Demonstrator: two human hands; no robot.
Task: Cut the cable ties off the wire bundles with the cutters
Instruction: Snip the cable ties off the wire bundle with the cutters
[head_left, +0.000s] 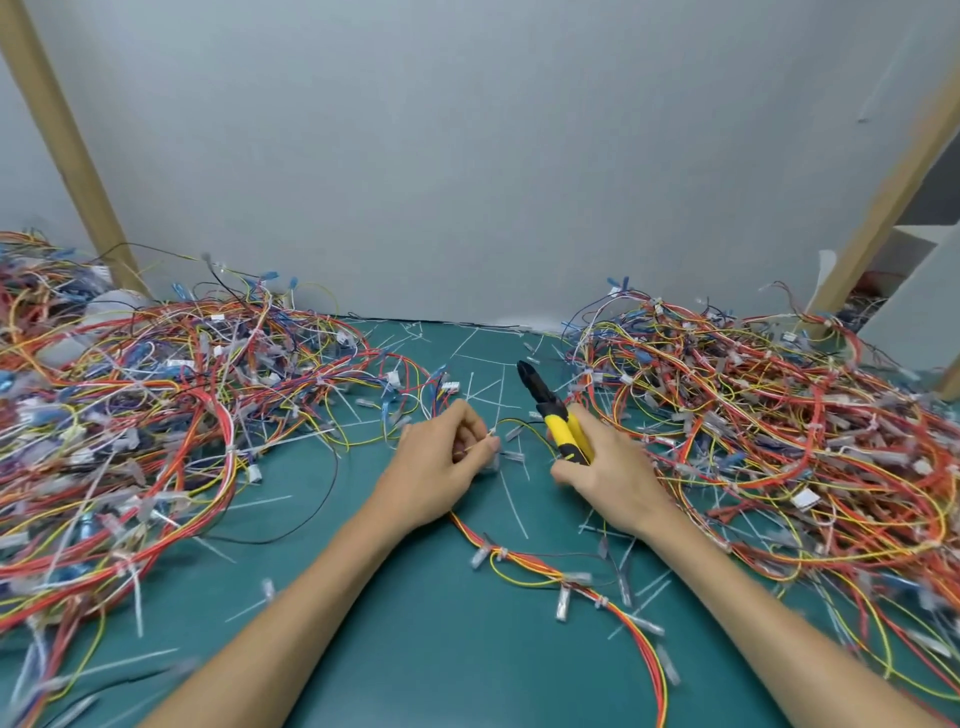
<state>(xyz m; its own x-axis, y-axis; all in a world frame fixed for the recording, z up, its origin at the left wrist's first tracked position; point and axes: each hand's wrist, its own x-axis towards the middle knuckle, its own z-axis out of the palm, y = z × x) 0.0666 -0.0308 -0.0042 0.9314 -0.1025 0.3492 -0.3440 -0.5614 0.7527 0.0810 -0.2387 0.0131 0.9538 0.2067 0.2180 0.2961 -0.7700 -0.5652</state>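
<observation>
The right hand grips the cutters. Its fingers are curled round the yellow handles and the thumb is pressed on their near side. The black head points up and away from the person, and the jaws look closed. Just left of the cutters, the left hand has its fingers curled, with thumb and fingertip pinching a thin yellow wire that arcs across to the cutters' handles. A small pale piece sits at the pinch, too blurred to name. The wire bundle of red, orange and yellow strands comes out from under the left hand and runs over the green desk below the cutters, toward the near right, with a white cable tie round it. Far left of the cutters lies the left heap of tangled wires. Right of the cutters, reaching up to the right wrist, lies the right heap. Cut tie pieces are strewn on the desk just left of the cutters' head.
</observation>
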